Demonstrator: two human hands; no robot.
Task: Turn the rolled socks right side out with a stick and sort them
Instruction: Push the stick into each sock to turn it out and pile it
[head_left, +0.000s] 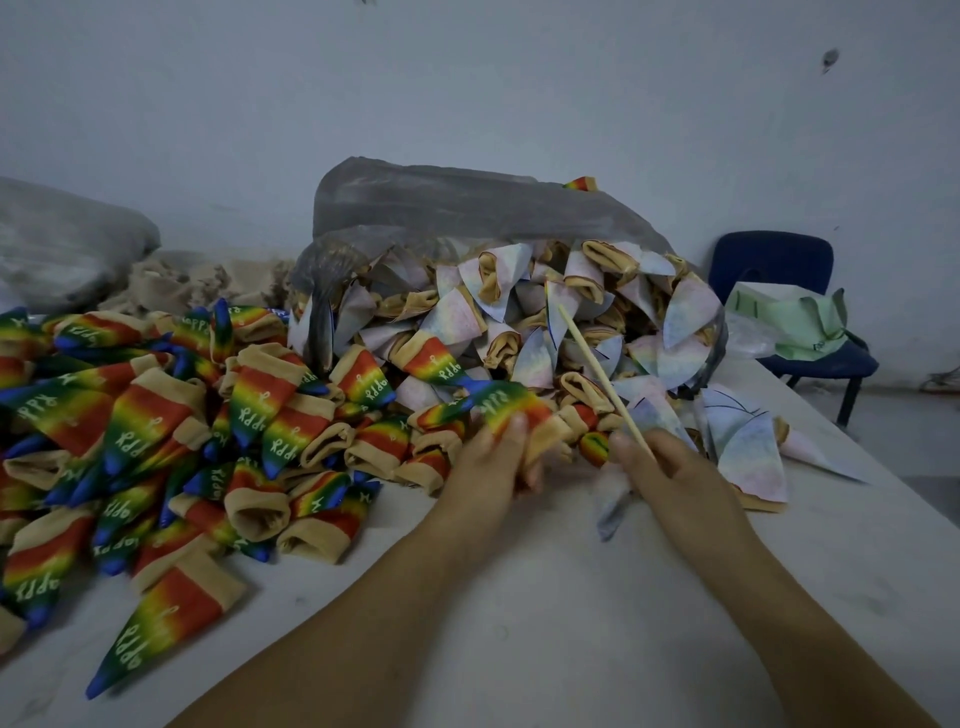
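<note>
Left grip (493, 462) clamped on rainbow sock (506, 405), long axis up-left, toe toward turned pile (156, 415) on desk (545, 571). Right grip (670, 467) clamped on stick (597, 374), tip up-left; pale sock (613, 504) beneath, hold unclear. Pile lies left: left grip nearer, likely drop there

Knitted cloth socks (156, 415), thin wooden stick (597, 374), glossy plastic bag (467, 202)
</note>
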